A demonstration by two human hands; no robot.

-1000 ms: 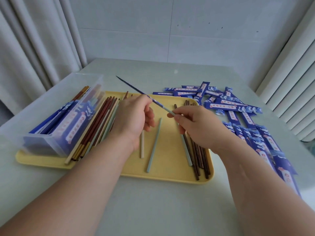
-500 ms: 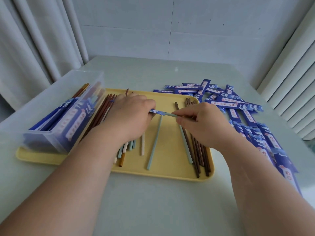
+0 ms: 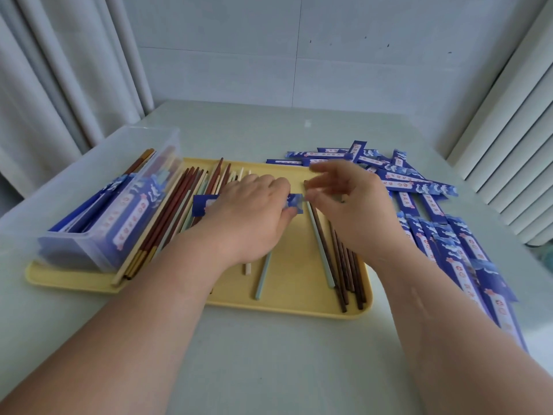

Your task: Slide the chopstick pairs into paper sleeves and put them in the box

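Now, left hand (image 3: 248,214): you grip the sleeve (image 3: 203,205) across the tray (image 3: 293,304), likely bound for the box (image 3: 143,133) at nine o'clock.
Right hand (image 3: 353,211): fingers spread, empty.

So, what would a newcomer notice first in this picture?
Over the yellow tray, the left hand holds a blue sleeve; the right hand is open beside its end. A heap of blue sleeves lies on the table at right. A clear box of filled sleeves stands on the tray's left end.
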